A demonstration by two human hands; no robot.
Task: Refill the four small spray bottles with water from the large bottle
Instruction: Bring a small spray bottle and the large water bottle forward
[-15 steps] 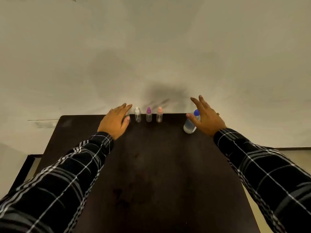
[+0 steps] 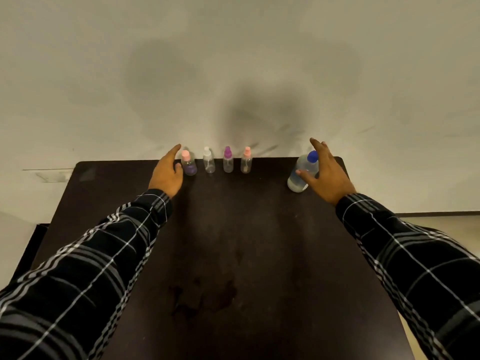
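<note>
Dark table (image 2: 233, 242) against a pale wall (image 2: 233, 61): the blue-capped large water bottle (image 2: 301, 175) stands between the spread thumb and fingers of the right hand (image 2: 327, 178). The left hand (image 2: 166, 175), fingers straight and together, is just beside the pink-capped spray bottle (image 2: 189, 165); three more spray bottles (image 2: 228, 162) stand in a line beyond its thumb.

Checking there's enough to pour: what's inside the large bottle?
What looks like clear liquid shows through the large bottle, under a blue cap. The right hand covers its right side, so the level cannot be read.
</note>
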